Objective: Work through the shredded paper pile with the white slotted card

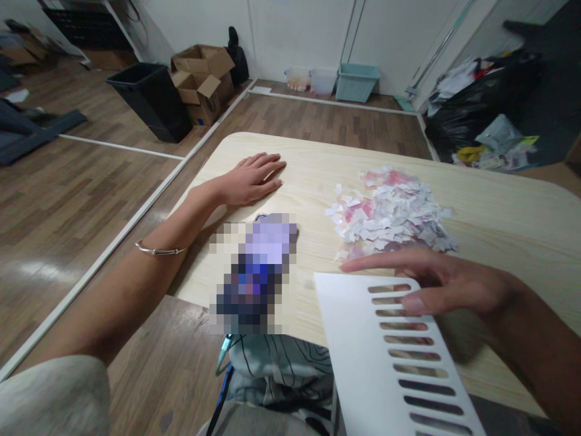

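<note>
My left hand [254, 177] lies flat on the pale wooden table [308, 157], palm down with the fingers stretched out and nothing under them that I can see. In my right hand [449, 281] is a white plastic sheet with a row of long slots [349, 339], pinched at its slotted edge between thumb and fingers, the index finger pointing left. The sheet tilts over the table's near edge. Just beyond the right hand spreads a heap of torn paper scraps [390, 212], mostly white with some pink pieces. A phone [267, 242], largely pixelated, rests between the hands.
A cable [224, 351] hangs below the phone at the table's near edge. On the floor beyond stand a black bin [154, 103], open cardboard boxes [200, 85] and a teal tub [357, 83]. A black rubbish bag [472, 109] sits at the right.
</note>
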`<state>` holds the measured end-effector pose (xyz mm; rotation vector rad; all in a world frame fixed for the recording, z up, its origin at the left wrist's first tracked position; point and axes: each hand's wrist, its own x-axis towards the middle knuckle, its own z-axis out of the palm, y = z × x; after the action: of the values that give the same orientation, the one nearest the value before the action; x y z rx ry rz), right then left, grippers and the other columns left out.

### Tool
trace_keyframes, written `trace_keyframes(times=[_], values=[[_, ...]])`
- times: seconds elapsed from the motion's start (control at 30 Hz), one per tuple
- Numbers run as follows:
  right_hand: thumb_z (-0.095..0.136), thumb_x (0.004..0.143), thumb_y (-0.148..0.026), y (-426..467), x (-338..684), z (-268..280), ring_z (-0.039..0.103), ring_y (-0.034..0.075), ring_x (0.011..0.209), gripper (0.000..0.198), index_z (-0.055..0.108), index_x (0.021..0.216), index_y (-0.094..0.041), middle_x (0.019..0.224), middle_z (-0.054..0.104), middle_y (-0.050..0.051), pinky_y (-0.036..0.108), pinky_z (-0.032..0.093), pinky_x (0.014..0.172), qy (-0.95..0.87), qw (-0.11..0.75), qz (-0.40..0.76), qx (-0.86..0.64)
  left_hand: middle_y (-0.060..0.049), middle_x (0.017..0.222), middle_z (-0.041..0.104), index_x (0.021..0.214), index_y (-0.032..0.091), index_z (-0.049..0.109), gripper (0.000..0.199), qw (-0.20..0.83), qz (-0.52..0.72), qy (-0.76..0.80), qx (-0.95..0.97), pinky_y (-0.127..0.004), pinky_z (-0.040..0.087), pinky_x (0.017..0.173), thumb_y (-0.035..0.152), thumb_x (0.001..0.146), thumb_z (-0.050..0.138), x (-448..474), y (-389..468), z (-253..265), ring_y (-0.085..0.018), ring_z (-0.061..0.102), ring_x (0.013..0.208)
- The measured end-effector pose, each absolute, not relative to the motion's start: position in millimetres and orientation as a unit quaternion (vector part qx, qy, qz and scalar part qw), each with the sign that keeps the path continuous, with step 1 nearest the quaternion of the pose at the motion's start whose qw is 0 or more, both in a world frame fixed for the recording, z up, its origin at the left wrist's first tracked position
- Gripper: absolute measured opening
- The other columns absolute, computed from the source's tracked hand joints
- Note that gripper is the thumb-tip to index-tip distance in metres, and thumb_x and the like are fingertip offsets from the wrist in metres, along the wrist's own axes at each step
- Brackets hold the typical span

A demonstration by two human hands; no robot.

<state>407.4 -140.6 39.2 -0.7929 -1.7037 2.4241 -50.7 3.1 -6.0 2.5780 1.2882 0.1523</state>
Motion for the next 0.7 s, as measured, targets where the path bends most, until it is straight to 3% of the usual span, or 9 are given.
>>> trace_keyframes(times=[0.27, 0.37, 0.5, 0.6, 0.7], values=[[0.098, 0.119, -0.049, -138, 400, 38, 0.082, 0.014, 0.079, 0.084, 0.07, 0.19, -0.014, 0.105, 0.088, 0.007, 0.021, 0.066, 0.069, -0.521, -0.01, 0.81, -0.269, -0.026, 0.215, 0.039, 0.205, 0.015, 0.047, 0.088, 0.13, 0.052, 0.445, 0.885, -0.074, 0.022, 0.165, 0.066, 0.133, 0.043, -50, 3, -6, -0.051, 0.032, 0.202], [0.101, 0.116, -0.054, -140, 398, 44, 0.082, 0.014, 0.078, 0.076, 0.081, 0.182, -0.02, 0.106, 0.089, 0.006, 0.022, 0.067, 0.069, -0.514, -0.017, 0.813, -0.272, -0.025, 0.215, 0.04, 0.205, 0.018, 0.047, 0.087, 0.131, 0.056, 0.441, 0.886, -0.073, 0.022, 0.165, 0.068, 0.133, 0.043, -51, 4, -8, -0.05, 0.032, 0.202], [0.111, 0.105, -0.059, -149, 385, 55, 0.073, 0.011, 0.076, 0.055, 0.103, 0.149, -0.027, 0.092, 0.084, 0.003, 0.017, 0.06, 0.068, -0.518, 0.089, 0.778, -0.345, -0.024, 0.216, 0.039, 0.205, 0.019, 0.047, 0.087, 0.129, 0.055, 0.442, 0.886, -0.071, 0.022, 0.166, 0.068, 0.134, 0.044, -53, 5, -9, -0.049, 0.033, 0.202], [0.114, 0.1, -0.06, -154, 375, 57, 0.065, 0.009, 0.067, 0.045, 0.108, 0.132, -0.029, 0.081, 0.079, 0.002, 0.015, 0.053, 0.06, -0.489, 0.179, 0.755, -0.398, -0.023, 0.216, 0.039, 0.205, 0.02, 0.047, 0.085, 0.128, 0.053, 0.443, 0.886, -0.07, 0.022, 0.166, 0.066, 0.134, 0.045, -52, 4, -8, -0.049, 0.033, 0.202], [0.113, 0.1, -0.056, -152, 371, 52, 0.056, 0.008, 0.054, 0.035, 0.109, 0.124, -0.03, 0.07, 0.072, 0.001, 0.016, 0.042, 0.048, -0.466, 0.198, 0.764, -0.398, -0.022, 0.216, 0.039, 0.205, 0.02, 0.047, 0.084, 0.128, 0.052, 0.445, 0.885, -0.071, 0.022, 0.166, 0.065, 0.134, 0.044, -51, 3, -6, -0.049, 0.033, 0.202]])
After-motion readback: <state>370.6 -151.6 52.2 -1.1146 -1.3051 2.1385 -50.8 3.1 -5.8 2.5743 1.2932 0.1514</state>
